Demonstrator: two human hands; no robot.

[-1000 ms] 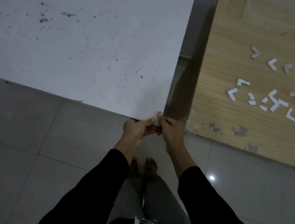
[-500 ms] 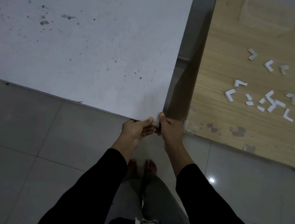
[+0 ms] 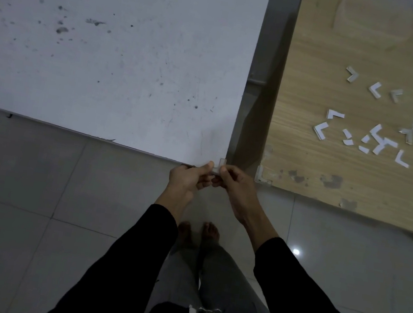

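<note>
Pinching a corner piece (image 3: pixel 221 162), perhaps plastic, left hand (image 3: pixel 187 179) and right hand (image 3: pixel 234 185) half hide it.

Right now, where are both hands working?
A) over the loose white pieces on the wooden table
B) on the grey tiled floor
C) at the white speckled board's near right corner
C: left hand and right hand pinch a small white L-shaped corner piece there.

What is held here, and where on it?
A small pale corner piece at the white board's corner, pinched at its lower end by left hand and right hand.
</note>
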